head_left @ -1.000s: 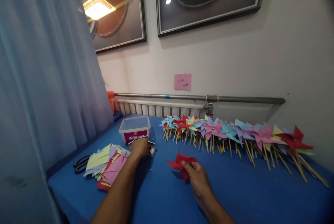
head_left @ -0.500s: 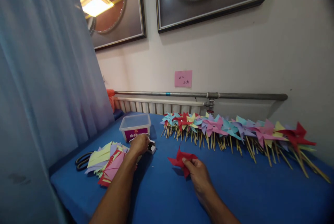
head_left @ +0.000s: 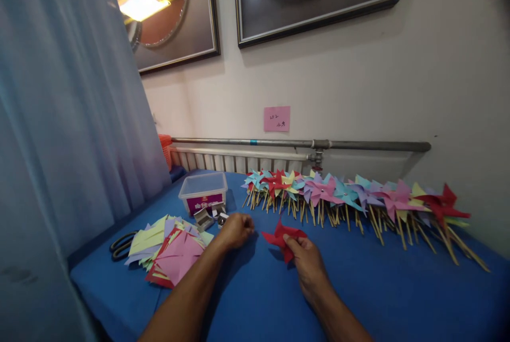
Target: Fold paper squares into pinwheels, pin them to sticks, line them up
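- Right at the middle of the blue table (head_left: 358, 289), the right hand (head_left: 305, 257) has thumb and fingers pinched together on the near edge of a red folded paper pinwheel head (head_left: 282, 236), holding it down against the cloth.
- That red piece sits just far-left of the right hand, so it pokes out toward the left hand (no stick on it that I can see).
- Left hand (head_left: 236, 229) is just to the left of the red paper with a small gap, not touching it. Fingers are curled in, pretty much a loose fist; can't tell if there's something tiny pinched inside.
- So the red paper lies between the two hands, gripped by the right one and within easy reach of the left, fingertips facing it.
- Going outward to the left: a little metal stapler-looking thing (head_left: 204, 219) and some small bits lie just beyond the left hand, then a clear plastic tub (head_left: 203, 191) with a purple label behind those.
- Near-left of that is a messy fan of cut coloured paper squares (head_left: 171, 251), with black scissors (head_left: 121, 244) at the table's left edge.
- Far side: a long row of finished pinwheels on wooden sticks (head_left: 350, 198) runs left to right along the wall, well apart from both hands.
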